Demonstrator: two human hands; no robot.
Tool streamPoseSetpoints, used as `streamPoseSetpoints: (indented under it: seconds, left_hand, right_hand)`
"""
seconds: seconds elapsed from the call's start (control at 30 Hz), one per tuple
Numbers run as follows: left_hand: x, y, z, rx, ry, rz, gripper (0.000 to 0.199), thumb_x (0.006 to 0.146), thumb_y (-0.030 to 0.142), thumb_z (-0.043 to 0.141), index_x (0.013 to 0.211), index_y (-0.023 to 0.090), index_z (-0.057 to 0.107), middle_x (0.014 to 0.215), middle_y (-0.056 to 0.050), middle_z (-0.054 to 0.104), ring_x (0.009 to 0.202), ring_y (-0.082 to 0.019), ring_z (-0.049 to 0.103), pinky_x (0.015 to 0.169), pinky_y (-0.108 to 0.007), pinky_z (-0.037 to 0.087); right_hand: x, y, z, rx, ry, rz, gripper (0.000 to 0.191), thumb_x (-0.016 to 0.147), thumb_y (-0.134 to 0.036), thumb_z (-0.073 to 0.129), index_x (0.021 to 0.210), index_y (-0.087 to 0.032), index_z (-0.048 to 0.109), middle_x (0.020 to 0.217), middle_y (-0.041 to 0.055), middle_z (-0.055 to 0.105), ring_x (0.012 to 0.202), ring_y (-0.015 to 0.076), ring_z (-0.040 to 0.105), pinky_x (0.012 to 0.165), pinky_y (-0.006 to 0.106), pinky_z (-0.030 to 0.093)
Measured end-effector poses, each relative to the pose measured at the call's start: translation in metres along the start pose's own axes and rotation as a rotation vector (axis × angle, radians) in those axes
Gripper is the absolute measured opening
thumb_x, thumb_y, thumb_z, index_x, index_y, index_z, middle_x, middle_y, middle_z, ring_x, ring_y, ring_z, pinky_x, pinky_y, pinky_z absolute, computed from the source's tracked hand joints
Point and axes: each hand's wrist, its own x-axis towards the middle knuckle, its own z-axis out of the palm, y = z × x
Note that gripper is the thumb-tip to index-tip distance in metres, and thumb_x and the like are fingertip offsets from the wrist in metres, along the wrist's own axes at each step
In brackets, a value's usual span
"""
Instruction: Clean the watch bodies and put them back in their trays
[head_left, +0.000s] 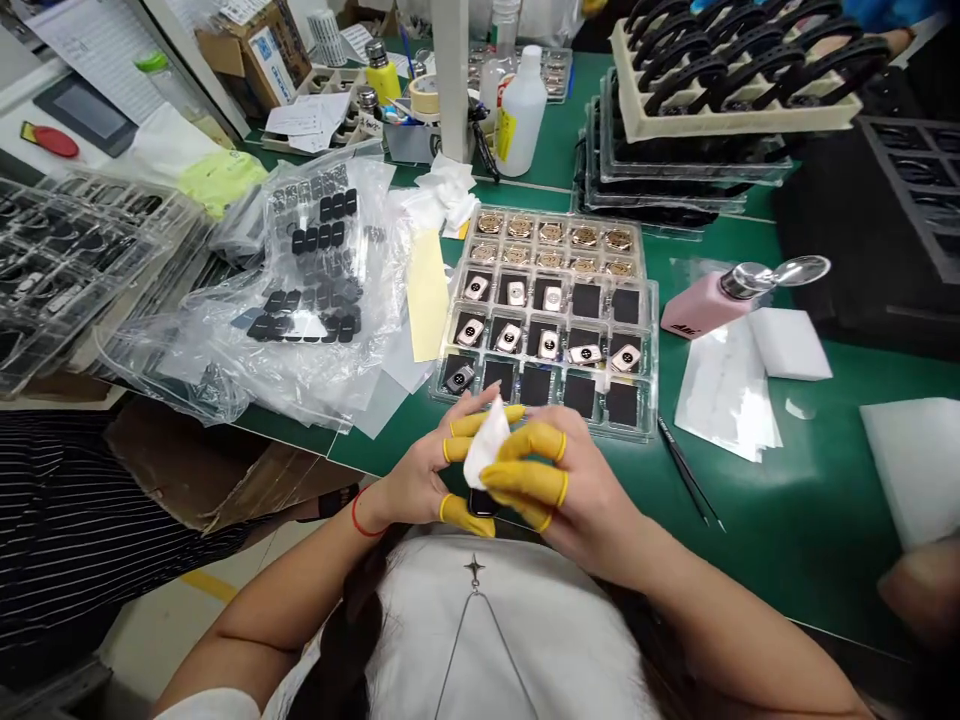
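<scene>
My left hand [431, 465], yellow finger cots on some fingers, is closed around a small dark glossy piece, seemingly a watch case [482, 502], mostly hidden by both hands. My right hand [559, 475], also in yellow finger cots, pinches a white wipe [486, 445] just above that piece. Just beyond my hands lies a clear compartment tray [651, 385]. Several pink-gold watch cases [549, 343] sit in its middle rows. One dark grey watch case [459, 376] rests tilted in the near left compartment. Other near compartments show only black pads.
To the right are a pink pump bottle [701, 303], black tweezers [690, 470], clear bags [724, 385] and white foam blocks [791, 343]. Stacked trays [667, 185] stand behind. On the left lie plastic bags [202, 345] and black pads. A white post [452, 90] rises near a white bottle [523, 115].
</scene>
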Motion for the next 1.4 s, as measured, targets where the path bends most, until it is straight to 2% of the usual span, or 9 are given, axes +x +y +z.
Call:
streamPoseSetpoints:
  seconds: [0.13,0.33,0.43,0.6,0.73,0.83,1.0,1.13,1.4]
  left_hand:
    - [-0.006,-0.001,-0.007,0.057,0.002,0.139,0.045,0.079,0.043,0.069,0.12,0.026,0.063,0.145,-0.01,0.047,0.146,-0.031,0.017,0.116,-0.059,0.011]
    - [-0.012,-0.002,-0.011,0.1,-0.015,0.059,0.048,0.078,0.055,0.066,0.115,0.024,0.066,0.146,-0.01,0.045,0.146,-0.032,0.015,0.116,-0.058,0.01]
    - [-0.012,-0.001,-0.012,0.084,-0.012,0.076,0.06,0.071,0.061,0.069,0.118,0.023,0.064,0.15,-0.011,0.039,0.146,-0.034,0.013,0.117,-0.058,0.009]
    - [-0.012,0.005,-0.014,0.049,0.067,0.126,0.053,0.08,0.056,0.062,0.123,0.025,0.06,0.156,-0.007,0.027,0.147,-0.033,0.003,0.117,-0.058,0.01]
    - [-0.009,0.003,-0.013,0.054,0.041,0.2,0.055,0.083,0.05,0.063,0.132,0.03,0.052,0.157,-0.004,0.024,0.147,-0.031,0.002,0.117,-0.059,0.006]
    - [-0.006,-0.003,-0.011,0.085,0.035,0.29,0.057,0.082,0.044,0.066,0.134,0.028,0.05,0.157,-0.005,0.025,0.147,-0.031,0.004,0.117,-0.058,0.006]
    - [-0.005,-0.007,-0.009,0.095,0.03,0.335,0.063,0.081,0.044,0.068,0.138,0.027,0.046,0.158,-0.006,0.023,0.148,-0.03,0.001,0.119,-0.055,0.005]
    - [-0.007,-0.008,-0.009,0.108,0.028,0.32,0.066,0.08,0.038,0.071,0.139,0.028,0.045,0.158,-0.005,0.023,0.148,-0.03,0.003,0.119,-0.053,0.007]
    - [-0.014,-0.018,-0.01,0.021,-0.002,0.239,0.069,0.077,0.049,0.069,0.139,0.029,0.046,0.158,-0.007,0.022,0.147,-0.031,0.002,0.118,-0.055,0.006]
  right_hand:
    - [0.004,-0.008,0.005,-0.023,-0.003,-0.004,0.021,0.089,-0.015,0.054,0.104,-0.028,0.063,0.087,0.0021,0.064,0.085,0.0195,0.053,0.079,0.039,0.039]
    - [0.013,-0.012,0.012,-0.069,-0.028,-0.038,0.015,0.088,-0.014,0.054,0.095,-0.024,0.063,0.082,0.0012,0.065,0.079,0.0185,0.053,0.079,0.039,0.039]
    - [0.012,-0.003,0.003,-0.094,0.073,0.074,0.013,0.089,-0.016,0.056,0.096,-0.026,0.061,0.083,0.001,0.065,0.078,0.0183,0.054,0.081,0.041,0.039]
    - [0.003,-0.008,-0.019,-0.047,0.204,0.258,0.018,0.086,-0.012,0.059,0.094,-0.028,0.058,0.082,0.0014,0.058,0.081,0.0195,0.054,0.08,0.041,0.042]
    - [0.002,-0.021,-0.007,-0.022,0.035,0.101,0.015,0.086,-0.016,0.061,0.097,-0.027,0.061,0.103,0.0045,0.06,0.095,0.0212,0.053,0.093,0.045,0.039]
    - [0.005,-0.02,0.008,-0.038,0.013,-0.021,0.015,0.089,-0.017,0.057,0.1,-0.026,0.062,0.093,0.0026,0.062,0.087,0.0187,0.052,0.091,0.044,0.038]
    - [0.007,-0.016,0.015,-0.026,0.074,-0.031,0.018,0.088,-0.011,0.056,0.101,-0.022,0.063,0.081,0.0017,0.06,0.079,0.0168,0.05,0.078,0.037,0.04]
    - [0.006,-0.014,0.016,-0.084,0.045,-0.069,0.016,0.089,-0.011,0.055,0.099,-0.021,0.063,0.081,0.0018,0.062,0.08,0.0174,0.05,0.085,0.04,0.039]
    - [0.004,0.005,0.012,-0.221,0.091,0.047,0.012,0.088,-0.011,0.058,0.095,-0.02,0.061,0.081,0.0036,0.062,0.079,0.0183,0.05,0.091,0.045,0.038]
